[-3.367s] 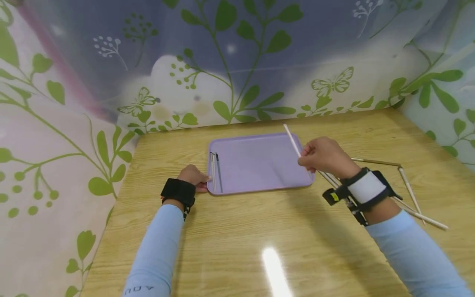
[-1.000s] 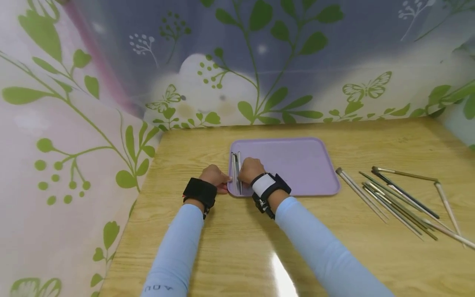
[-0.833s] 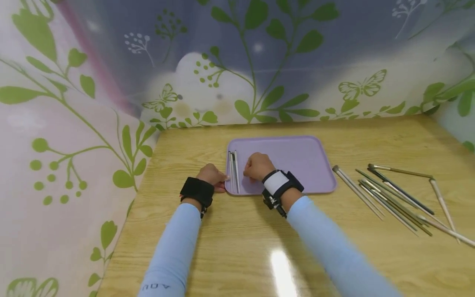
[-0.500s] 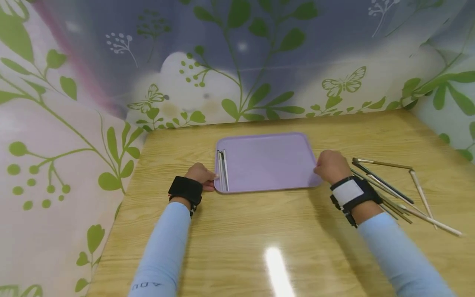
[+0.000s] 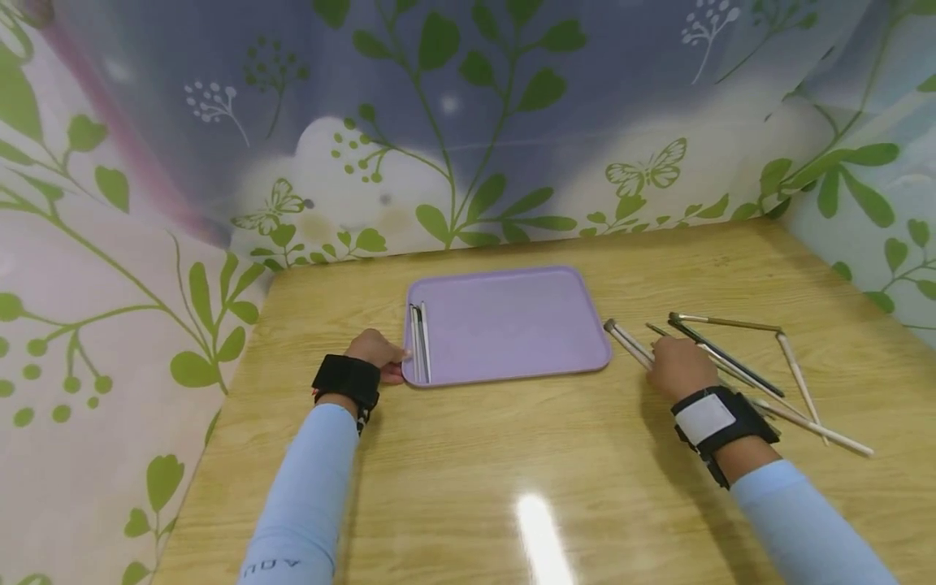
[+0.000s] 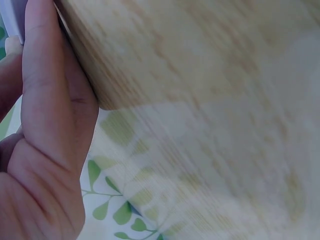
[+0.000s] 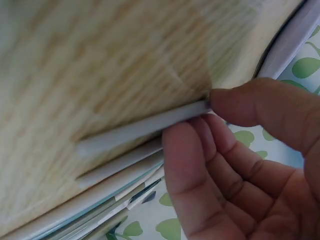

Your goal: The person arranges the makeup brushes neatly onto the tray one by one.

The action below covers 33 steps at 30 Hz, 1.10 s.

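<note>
My left hand [image 5: 374,351] is at the left rim of a light purple tray [image 5: 512,325], its thumb over the rim and the fingers along the outside. In the tray, several slim paintbrushes [image 5: 426,345] lie side by side along the left end. To the right of the tray, my right hand [image 5: 682,370] reaches down among loose paintbrushes. Seen from the right wrist, its thumb and index finger pinch a white paintbrush handle [image 7: 142,127], the far part hidden behind the hand. A second pale handle [image 7: 120,164] lies right beside it.
Loose paintbrushes fan out under and beyond the right hand, among them a dark one [image 5: 738,363], a brown-handled one [image 5: 738,322] and a thick white one [image 5: 826,431]. The wooden table [image 5: 453,471] meets a leaf-patterned wall covering [image 5: 468,162] at the back and left.
The right hand put a white paintbrush beside the others in the tray, let go, and moved right to the loose brushes, where it pinches another. The left hand stays at the tray rim.
</note>
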Available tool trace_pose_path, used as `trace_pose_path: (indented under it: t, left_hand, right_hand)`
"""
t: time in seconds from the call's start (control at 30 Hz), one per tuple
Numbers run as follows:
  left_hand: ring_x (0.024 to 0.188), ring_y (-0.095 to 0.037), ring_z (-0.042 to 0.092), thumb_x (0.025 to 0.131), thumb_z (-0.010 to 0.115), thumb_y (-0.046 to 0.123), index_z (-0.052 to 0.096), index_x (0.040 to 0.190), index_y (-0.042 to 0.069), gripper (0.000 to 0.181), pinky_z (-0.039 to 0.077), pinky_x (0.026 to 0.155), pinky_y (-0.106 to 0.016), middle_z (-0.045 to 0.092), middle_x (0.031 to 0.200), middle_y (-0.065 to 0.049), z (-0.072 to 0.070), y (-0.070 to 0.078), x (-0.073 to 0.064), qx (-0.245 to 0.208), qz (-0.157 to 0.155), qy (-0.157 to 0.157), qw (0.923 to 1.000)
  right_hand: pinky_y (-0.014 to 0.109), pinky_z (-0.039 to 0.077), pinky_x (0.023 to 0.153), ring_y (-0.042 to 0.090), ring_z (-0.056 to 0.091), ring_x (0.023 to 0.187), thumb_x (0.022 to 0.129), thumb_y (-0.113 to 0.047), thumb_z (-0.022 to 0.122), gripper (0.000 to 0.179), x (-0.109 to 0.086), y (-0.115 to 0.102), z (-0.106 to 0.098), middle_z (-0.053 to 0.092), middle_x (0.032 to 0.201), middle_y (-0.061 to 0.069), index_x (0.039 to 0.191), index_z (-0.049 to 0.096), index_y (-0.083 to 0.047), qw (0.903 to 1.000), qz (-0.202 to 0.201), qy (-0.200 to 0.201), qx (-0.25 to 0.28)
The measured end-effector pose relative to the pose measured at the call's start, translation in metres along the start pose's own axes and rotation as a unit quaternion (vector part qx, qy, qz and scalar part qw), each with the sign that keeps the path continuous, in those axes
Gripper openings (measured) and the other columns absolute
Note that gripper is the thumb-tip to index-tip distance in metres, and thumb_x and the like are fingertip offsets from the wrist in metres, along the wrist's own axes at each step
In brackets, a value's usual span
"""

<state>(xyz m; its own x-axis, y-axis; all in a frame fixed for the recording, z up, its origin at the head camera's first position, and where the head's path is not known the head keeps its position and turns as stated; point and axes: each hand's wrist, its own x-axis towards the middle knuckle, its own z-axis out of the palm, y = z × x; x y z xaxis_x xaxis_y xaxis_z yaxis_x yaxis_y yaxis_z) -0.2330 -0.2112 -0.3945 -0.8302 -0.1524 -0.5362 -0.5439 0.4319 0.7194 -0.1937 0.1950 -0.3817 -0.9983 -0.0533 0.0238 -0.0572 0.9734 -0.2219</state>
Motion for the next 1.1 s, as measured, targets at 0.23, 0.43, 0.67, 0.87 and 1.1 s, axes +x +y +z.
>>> trace_pose_path:
  t: [0.23, 0.43, 0.67, 0.87, 1.1]
  left_hand:
    - [0.045, -0.013, 0.056, 0.078, 0.06, 0.009, 0.05, 0.098, -0.009, 0.029, 0.054, 0.055, -0.029, 0.054, 0.053, -0.006, -0.011, -0.007, -0.001, -0.024, 0.0, -0.002, 0.9997]
    - [0.047, -0.013, 0.056, 0.077, 0.061, 0.01, 0.05, 0.096, -0.007, 0.027, 0.054, 0.056, -0.029, 0.054, 0.054, -0.006, -0.015, -0.009, -0.001, -0.034, 0.001, -0.005, 0.9994]
    - [0.046, -0.012, 0.055, 0.077, 0.06, 0.008, 0.051, 0.094, -0.008, 0.025, 0.054, 0.054, -0.029, 0.054, 0.054, -0.007, -0.016, -0.011, -0.006, -0.038, 0.004, -0.001, 0.9993]
    - [0.043, -0.013, 0.055, 0.076, 0.061, 0.008, 0.052, 0.093, -0.007, 0.024, 0.054, 0.052, -0.029, 0.054, 0.053, -0.008, -0.01, -0.009, -0.002, -0.027, -0.003, 0.017, 0.9995]
    - [0.044, -0.014, 0.054, 0.076, 0.062, 0.009, 0.057, 0.089, -0.005, 0.02, 0.054, 0.049, -0.029, 0.054, 0.054, -0.008, 0.001, -0.004, 0.004, -0.027, -0.005, 0.029, 0.9992]
  right_hand:
    - [0.037, 0.037, 0.034, 0.028, 0.05, 0.048, 0.067, -0.002, 0.052, 0.008, 0.011, -0.015, 0.005, 0.052, 0.058, 0.017, 0.06, 0.051, 0.001, 0.9995, -0.018, 0.005, -0.027]
    - [0.024, 0.028, 0.031, 0.015, 0.036, 0.039, 0.068, -0.013, 0.061, 0.025, 0.021, -0.045, -0.024, 0.038, 0.044, 0.001, 0.05, 0.046, -0.006, 0.9996, -0.026, -0.003, 0.014]
    - [0.02, 0.034, 0.037, 0.01, 0.046, 0.04, 0.068, -0.019, 0.06, 0.019, 0.047, -0.119, -0.061, 0.05, 0.043, -0.002, 0.053, 0.057, -0.007, 0.9886, -0.084, -0.031, 0.122]
    - [0.019, 0.039, 0.04, 0.011, 0.052, 0.041, 0.067, -0.022, 0.06, 0.02, 0.071, -0.186, -0.041, 0.053, 0.041, -0.002, 0.056, 0.063, -0.005, 0.9808, -0.078, -0.076, 0.162]
    - [0.019, 0.047, 0.041, 0.01, 0.051, 0.036, 0.071, -0.022, 0.062, 0.025, 0.09, -0.227, 0.004, 0.048, 0.037, -0.003, 0.052, 0.057, -0.006, 0.964, -0.006, -0.171, 0.204]
